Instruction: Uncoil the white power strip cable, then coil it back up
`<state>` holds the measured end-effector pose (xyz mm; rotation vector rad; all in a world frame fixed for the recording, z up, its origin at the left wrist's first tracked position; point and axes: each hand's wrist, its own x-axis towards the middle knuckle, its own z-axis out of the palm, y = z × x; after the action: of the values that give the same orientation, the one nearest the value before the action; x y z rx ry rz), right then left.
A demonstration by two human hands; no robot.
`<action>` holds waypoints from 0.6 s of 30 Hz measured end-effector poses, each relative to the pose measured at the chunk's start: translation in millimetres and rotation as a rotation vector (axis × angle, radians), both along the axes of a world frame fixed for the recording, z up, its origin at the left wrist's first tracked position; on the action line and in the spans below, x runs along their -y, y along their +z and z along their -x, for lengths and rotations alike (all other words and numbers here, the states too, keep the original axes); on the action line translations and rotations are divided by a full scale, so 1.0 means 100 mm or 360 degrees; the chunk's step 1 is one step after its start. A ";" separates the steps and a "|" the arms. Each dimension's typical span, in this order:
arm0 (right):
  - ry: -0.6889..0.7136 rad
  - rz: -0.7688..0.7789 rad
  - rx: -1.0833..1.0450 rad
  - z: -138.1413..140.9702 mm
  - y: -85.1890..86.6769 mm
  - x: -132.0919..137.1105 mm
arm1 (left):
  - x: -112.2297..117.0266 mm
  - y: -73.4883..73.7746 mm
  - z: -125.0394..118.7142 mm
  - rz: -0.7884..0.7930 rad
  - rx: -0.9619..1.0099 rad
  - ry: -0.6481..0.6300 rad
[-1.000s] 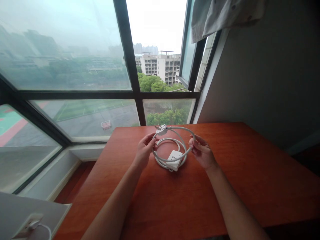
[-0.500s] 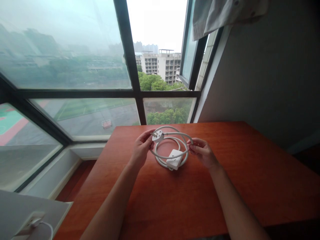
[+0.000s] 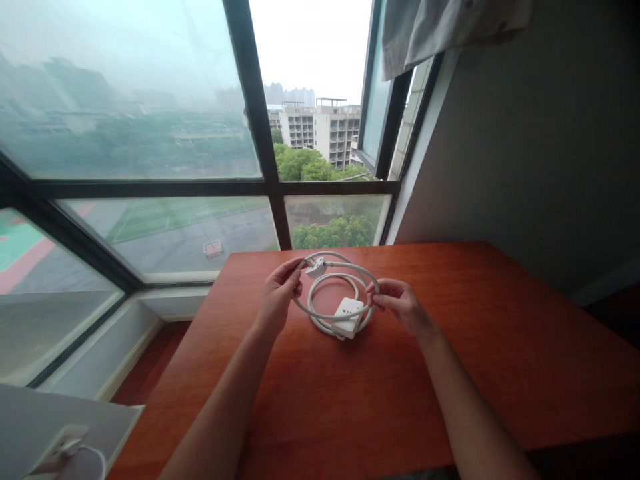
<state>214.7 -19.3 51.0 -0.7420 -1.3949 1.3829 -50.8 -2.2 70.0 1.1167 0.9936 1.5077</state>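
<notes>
A white extension cord lies partly coiled on the wooden table, its socket block (image 3: 348, 316) resting inside the near side of the loops. Raised above that coil is another loop of the cable (image 3: 334, 255), pinched at both sides. My left hand (image 3: 280, 290) is closed on the loop's left side, just left of the white plug (image 3: 317, 267), whose prongs point toward my fingers. On the right, my right hand (image 3: 399, 301) pinches the cable between thumb and fingers. Both hands are off the tabletop, with the socket block between and below them.
The reddish-brown table (image 3: 370, 400) reaches up to the window frame (image 3: 210, 189). A window pane stands open at the back, with a cloth (image 3: 450, 30) hanging over it. At lower left, a wall outlet (image 3: 63, 450) has a white cord plugged in.
My left hand has shifted slightly left, from the plug onto the cable beside it. My right hand has moved a little left along the cable. The plug has turned slightly.
</notes>
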 end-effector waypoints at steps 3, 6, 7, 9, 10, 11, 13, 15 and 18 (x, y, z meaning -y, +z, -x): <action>0.0005 0.0005 -0.0006 0.00 0.01 0.00 | 0.01 0.00 -0.01 -0.0020 -0.0020 0.0034; -0.0017 0.0005 -0.0004 0.00 0.01 0.00 | 0.01 0.00 -0.02 -0.0044 -0.0053 0.0060; -0.0022 0.0006 -0.0002 0.00 0.01 0.00 | 0.01 -0.01 -0.03 -0.0049 -0.0056 0.0061; -0.0018 0.0013 0.0004 0.01 0.01 -0.01 | 0.01 -0.01 -0.03 -0.0054 -0.0046 0.0060; -0.0010 0.0018 0.0009 0.01 0.01 -0.01 | 0.01 0.00 -0.04 -0.0051 -0.0034 0.0063; -0.0002 0.0023 0.0013 0.01 0.01 -0.01 | 0.01 0.00 -0.04 -0.0044 -0.0019 0.0068; 0.0010 0.0032 0.0018 0.01 0.02 0.00 | 0.02 0.00 -0.04 -0.0027 0.0019 0.0074; 0.0023 0.0045 0.0017 0.01 0.02 0.00 | 0.02 0.01 -0.05 -0.0005 0.0064 0.0069; 0.0076 0.0081 0.0019 0.00 0.02 -0.01 | 0.02 0.01 -0.04 0.0026 0.0097 0.0067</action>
<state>214.4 -18.7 53.1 -0.7558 -1.3992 1.4578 -47.1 -4.0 71.0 1.0379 0.9912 1.5554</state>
